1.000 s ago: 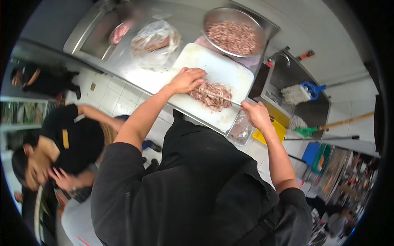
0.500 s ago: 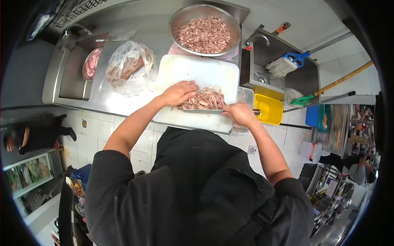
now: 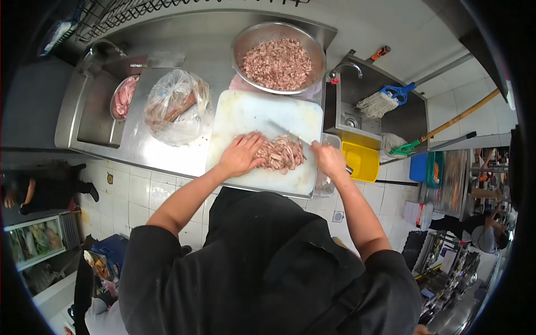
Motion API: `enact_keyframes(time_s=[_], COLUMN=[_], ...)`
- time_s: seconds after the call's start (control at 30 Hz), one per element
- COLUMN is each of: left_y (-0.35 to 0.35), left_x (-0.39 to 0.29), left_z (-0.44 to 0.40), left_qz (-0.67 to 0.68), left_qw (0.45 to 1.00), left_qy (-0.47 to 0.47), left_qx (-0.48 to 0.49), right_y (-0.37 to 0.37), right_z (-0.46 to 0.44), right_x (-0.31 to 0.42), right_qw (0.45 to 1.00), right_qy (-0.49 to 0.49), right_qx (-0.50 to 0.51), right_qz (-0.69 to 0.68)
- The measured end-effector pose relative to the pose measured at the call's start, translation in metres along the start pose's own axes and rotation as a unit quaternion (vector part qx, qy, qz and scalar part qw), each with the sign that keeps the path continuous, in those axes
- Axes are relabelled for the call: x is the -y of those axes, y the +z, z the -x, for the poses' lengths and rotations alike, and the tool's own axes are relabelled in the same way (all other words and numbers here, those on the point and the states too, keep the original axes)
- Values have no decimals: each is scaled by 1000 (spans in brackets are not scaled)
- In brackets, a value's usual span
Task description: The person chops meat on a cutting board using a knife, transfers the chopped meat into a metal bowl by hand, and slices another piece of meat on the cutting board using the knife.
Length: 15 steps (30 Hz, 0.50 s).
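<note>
My right hand (image 3: pixel 330 158) is closed round the handle of a knife (image 3: pixel 296 135). Its blade slants across the far side of a pile of sliced meat strips (image 3: pixel 283 154) and looks slightly blurred. The fingers of my left hand (image 3: pixel 241 154) lie stretched out along the left side of the pile, touching it. Under both is a white cutting board (image 3: pixel 237 114), with small scraps near the pile. Just beyond the board stands a wide metal bowl (image 3: pixel 240 62) holding chopped meat (image 3: pixel 277 64).
Left of the board lies a clear plastic bag (image 3: pixel 177 106) with large meat pieces. A sink (image 3: pixel 95 131) beside it holds a bowl of pink meat (image 3: pixel 125 97). On the right are a yellow tub (image 3: pixel 360 162), a second sink (image 3: pixel 349 95) and mops (image 3: pixel 379 105). Other people stand farther off.
The knife has moved from the near edge of the meat pile to its far side and now slants. My left hand has come back toward me, along the pile's left side. The view has shifted slightly.
</note>
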<state>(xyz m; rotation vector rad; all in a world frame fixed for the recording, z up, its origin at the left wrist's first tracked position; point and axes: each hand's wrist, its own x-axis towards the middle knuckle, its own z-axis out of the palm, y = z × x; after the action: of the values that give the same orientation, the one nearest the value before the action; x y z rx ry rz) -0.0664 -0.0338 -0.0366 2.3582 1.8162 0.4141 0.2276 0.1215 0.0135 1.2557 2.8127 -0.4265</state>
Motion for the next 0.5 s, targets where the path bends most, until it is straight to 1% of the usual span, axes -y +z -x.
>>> enact_keyframes(time_s=[0.03,0.07,0.1,0.13,0.17,0.2,0.27,0.33,0.4,0.43,0.5], left_y=[0,-1,0,4,7,9,13,2,-11,-9,-4], left_x=[-4,-9,-8,-8,-7,-6,-2,-7,-16,-17,-14], left_z=[3,7,9,14,19,23,31,29,26,27,25], left_qz=[0,-14,-19,-14,-8,-9,-32,-49,-59,-60,-98], left_qw=[999,998,998,996,993,993,988,988,992,992,993], left_qy=[-33,-59,-61,-88,-116,-118,-150,-141,-105,-105,-51], left_qx=[-13,-6,-9,0,9,9,-20,-27,-36,-29,44], right_y=[-1,0,2,4,4,-5,-15,-15,-13,-13,-11], right_z=[-2,-6,-8,-6,-6,-6,-9,-14,-18,-18,-17], right_x=[8,10,13,16,17,21,21,15,15,16,21], right_qw=[999,999,998,995,995,994,993,994,993,992,992], right_qy=[-8,-13,-49,-82,-85,-84,-86,-99,-110,-121,-124], right_qx=[34,28,41,58,58,72,87,39,39,32,31], right_qz=[8,9,13,16,14,5,-4,19,13,13,-3])
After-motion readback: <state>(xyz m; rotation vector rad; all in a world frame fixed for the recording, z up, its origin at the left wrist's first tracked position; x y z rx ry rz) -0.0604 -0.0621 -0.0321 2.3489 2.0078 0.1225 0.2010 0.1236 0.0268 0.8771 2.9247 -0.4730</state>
